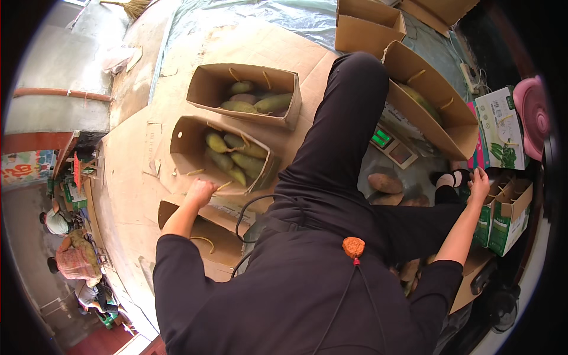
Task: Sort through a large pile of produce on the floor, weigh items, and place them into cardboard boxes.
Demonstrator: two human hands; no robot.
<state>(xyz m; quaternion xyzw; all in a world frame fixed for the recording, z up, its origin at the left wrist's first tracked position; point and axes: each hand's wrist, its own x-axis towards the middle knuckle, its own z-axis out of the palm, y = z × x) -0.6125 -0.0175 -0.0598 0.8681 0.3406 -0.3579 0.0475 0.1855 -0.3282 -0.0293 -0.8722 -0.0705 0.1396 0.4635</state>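
My left hand (202, 192) is closed at the near edge of an open cardboard carton (180, 154), its fingers around a yellow rope handle (225, 185). Inside that carton lie several long green-yellow gourd-like vegetables (244, 158). A similar carton (201, 86) behind it holds more of them. Far to the right, my right hand (479, 180) is raised with its fingers pinched together beside green-and-white printed cartons (513, 219). Whatever it pinches, if anything, is too small to make out.
An open carton (222, 239) stands by my left forearm. Right of my knee are a tall carton (458, 127), a scale with a lit green display (381, 138) and brown tubers (384, 183). A pink fan-like object (531, 118) stands far right. Several people (77, 254) are at far left.
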